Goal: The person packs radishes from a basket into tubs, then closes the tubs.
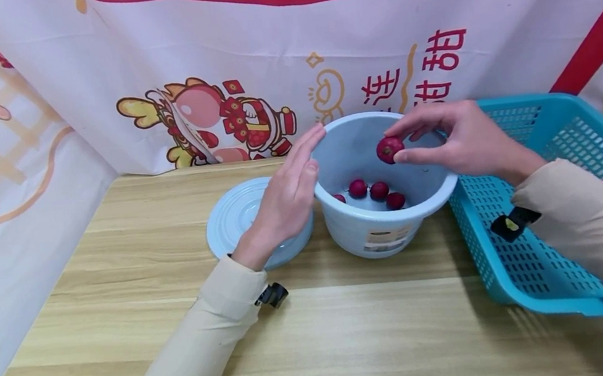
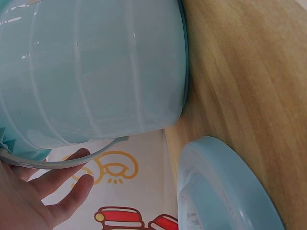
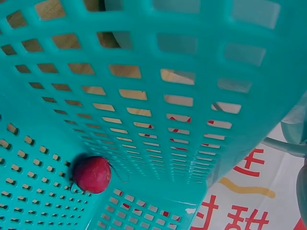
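Note:
My right hand (image 1: 454, 136) pinches a red radish (image 1: 389, 149) between thumb and fingers, over the opening of a light blue bucket (image 1: 345, 229). Several more red radishes (image 1: 379, 190) lie on the bucket's floor, one partly hidden by the rim. Against the bucket's left rim rests my left hand (image 1: 286, 199), its fingers extended. The left wrist view shows the same hand (image 2: 33, 199) by the bucket's handle (image 2: 57, 164). In the right wrist view, one radish (image 3: 92, 175) with a thin root lies inside the turquoise basket (image 3: 268, 120).
A round light blue lid (image 1: 227, 224) lies on the wooden table (image 1: 331, 346), left of the bucket and partly under my left forearm. The perforated basket stands close to the bucket's right side, below my right forearm. Behind hangs a printed white cloth (image 1: 240, 46).

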`<control>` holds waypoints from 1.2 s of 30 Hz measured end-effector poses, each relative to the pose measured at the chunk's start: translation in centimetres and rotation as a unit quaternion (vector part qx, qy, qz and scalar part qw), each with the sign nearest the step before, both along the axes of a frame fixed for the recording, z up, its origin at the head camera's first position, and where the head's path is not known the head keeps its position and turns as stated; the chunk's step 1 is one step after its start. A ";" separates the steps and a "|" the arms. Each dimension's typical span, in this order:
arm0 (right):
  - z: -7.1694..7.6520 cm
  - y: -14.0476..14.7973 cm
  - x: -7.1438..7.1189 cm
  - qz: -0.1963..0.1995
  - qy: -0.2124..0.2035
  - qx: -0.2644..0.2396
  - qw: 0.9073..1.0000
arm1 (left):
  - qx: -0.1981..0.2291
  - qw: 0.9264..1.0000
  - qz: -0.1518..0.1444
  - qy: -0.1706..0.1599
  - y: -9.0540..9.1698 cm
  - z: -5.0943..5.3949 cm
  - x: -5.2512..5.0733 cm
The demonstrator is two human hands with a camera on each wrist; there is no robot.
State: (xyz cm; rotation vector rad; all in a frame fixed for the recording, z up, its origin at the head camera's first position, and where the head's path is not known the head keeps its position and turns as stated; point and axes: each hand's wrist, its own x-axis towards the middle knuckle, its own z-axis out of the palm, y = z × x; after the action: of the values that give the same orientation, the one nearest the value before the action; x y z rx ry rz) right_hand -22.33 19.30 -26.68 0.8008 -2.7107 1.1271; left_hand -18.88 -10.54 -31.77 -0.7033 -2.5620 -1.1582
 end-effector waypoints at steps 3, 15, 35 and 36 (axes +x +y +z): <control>0.0 -0.1 0.0 0.001 0.001 -0.002 1.000 | 0.001 1.000 0.001 0.000 -0.1 0.0 0.0; -0.2 -0.1 0.0 -0.003 -0.007 -0.003 1.000 | 0.004 1.000 -0.002 0.003 -0.1 0.0 0.0; 0.1 -0.3 0.2 0.027 0.018 0.043 0.999 | 0.005 1.000 -0.003 -0.001 0.1 0.0 0.0; 0.2 -0.3 0.2 0.030 0.020 0.044 0.998 | 0.005 1.000 -0.003 -0.001 0.1 0.0 0.0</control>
State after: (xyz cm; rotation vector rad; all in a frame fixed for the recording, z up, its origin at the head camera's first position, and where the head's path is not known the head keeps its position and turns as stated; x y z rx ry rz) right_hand -22.09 19.03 -26.52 0.9129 -2.7379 0.9977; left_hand -18.91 -10.44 -31.72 -0.7072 -2.5549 -1.1736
